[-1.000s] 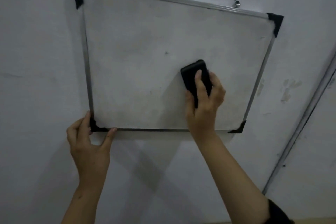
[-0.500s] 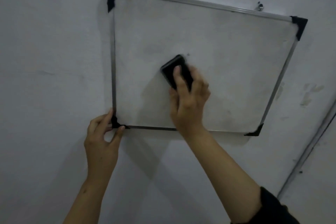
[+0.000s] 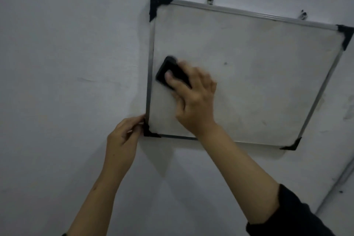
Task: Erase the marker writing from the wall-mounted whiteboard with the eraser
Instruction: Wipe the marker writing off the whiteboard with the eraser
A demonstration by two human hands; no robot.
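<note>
Whiteboard (image 3: 249, 82): rectangular, thin metal frame, black plastic corner caps, hangs tilted on pale matte wall (image 3: 67, 63) from two small metal hooks at top edge. Surface dull, grey smudges; one small dark speck near middle. No legible writing or brand visible.

Eraser (image 3: 168, 71): black, rounded block, flat against board near left edge, about mid-height; slightly blurred.

Right hand (image 3: 193, 97): fingers curled over eraser, pressing it to board. Dark sleeve at forearm.

Left hand (image 3: 122, 138): fingers pinch board's bottom-left corner cap.
</note>
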